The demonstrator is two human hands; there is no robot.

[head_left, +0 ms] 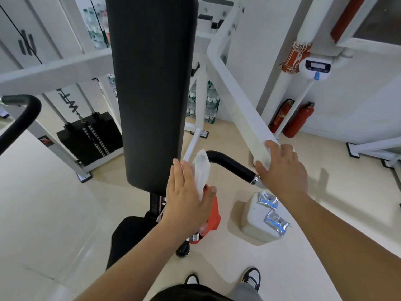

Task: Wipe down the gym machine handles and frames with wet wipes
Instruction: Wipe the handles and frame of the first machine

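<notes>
A gym machine fills the view, with a tall black back pad (152,88) and a white frame arm (236,96) slanting down to the right. At the arm's lower end a black curved handle (230,164) juts out. My left hand (186,198) holds a white wet wipe (201,170) between thumb and straight fingers, beside the right edge of the back pad. My right hand (282,168) grips the lower end of the white frame arm, fingers curled over its top.
A pale block (253,218) on the floor carries two silver wipe sachets (275,222). A red part (213,216) sits below my left hand. A weight stack (91,137) stands at left, a second black handle (23,114) far left, fire extinguishers (297,120) at the right wall.
</notes>
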